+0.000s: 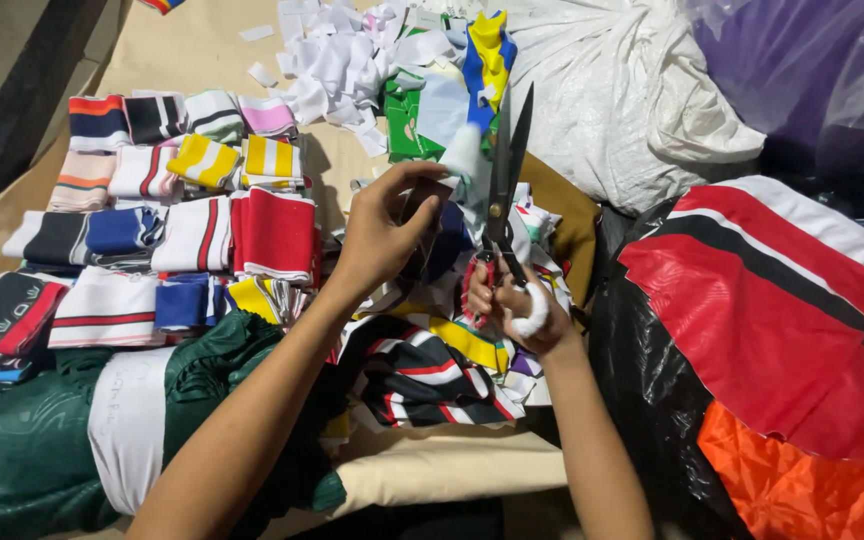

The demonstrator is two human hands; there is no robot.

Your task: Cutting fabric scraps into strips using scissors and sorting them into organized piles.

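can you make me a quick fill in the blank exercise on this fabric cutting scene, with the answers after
1. The right hand grips a pair of ____ with the blades pointing up.
2. The left hand pinches a ____-coloured fabric strip at the blades.
3. The folded striped collars lie to the hands' ____.

Missing words: scissors; white; left

Scissor handles (487,275) mostly hidden in right hand (517,305); cloth piece (430,205) largely covered by left hand (382,235); orange fabric (802,490) cut off at edge.
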